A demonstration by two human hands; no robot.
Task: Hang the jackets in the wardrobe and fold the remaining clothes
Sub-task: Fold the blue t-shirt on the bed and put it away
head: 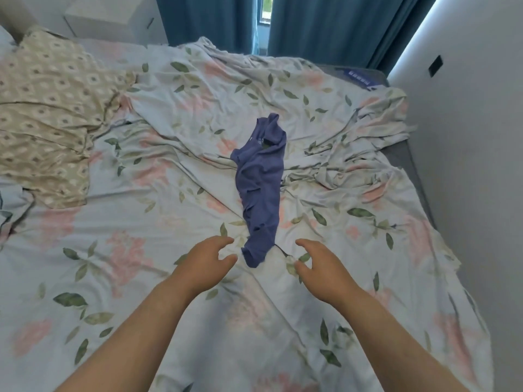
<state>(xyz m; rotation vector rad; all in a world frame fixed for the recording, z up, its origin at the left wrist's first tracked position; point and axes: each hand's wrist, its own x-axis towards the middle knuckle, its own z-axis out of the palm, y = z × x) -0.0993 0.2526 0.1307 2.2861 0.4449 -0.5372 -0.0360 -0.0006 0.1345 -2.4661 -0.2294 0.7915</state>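
Note:
A purple garment [260,182] lies bunched in a long narrow strip on the floral bed sheet [141,250], running from mid-bed toward me. My left hand [205,263] hovers just left of the garment's near end, fingers loosely spread and holding nothing. Just right of that same end, my right hand [318,267] mirrors it with relaxed, slightly curved fingers. Neither hand touches the cloth.
A beige patterned blanket [48,114] is heaped at the left of the bed. Teal curtains [311,24] hang behind the bed, with a white cabinet [113,21] at the back left. A white wall [481,137] runs close along the bed's right side.

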